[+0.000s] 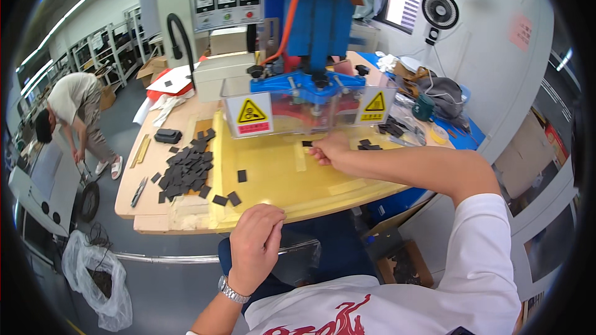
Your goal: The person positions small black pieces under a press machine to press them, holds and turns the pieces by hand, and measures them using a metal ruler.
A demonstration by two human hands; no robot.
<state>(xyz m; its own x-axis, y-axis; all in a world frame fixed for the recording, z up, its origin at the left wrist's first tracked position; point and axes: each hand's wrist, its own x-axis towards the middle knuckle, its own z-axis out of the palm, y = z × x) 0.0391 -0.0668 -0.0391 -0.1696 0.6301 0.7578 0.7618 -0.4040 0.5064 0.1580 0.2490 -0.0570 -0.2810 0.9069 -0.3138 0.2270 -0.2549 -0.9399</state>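
Note:
Under the blue press head [310,84], my right hand [332,151] reaches over the yellow work surface [273,170]. Its fingers are curled, and a small black rectangular piece [307,144] sits right at their tips. My left hand [256,245], with a metal watch at the wrist, is held at the table's front edge. Its fingers are bent in, and what they hold, if anything, is hidden. A lone black piece [242,176] lies between that hand and the press. To its left spreads a heap of black pieces [187,167].
A clear guard [310,121] with warning signs hangs before the press. Cutting snips [139,192] and a black case [167,136] lie on the table's left. Several black pieces [370,146] lie past my right hand. A fan [439,12] stands behind; a person [77,102] bends down at far left.

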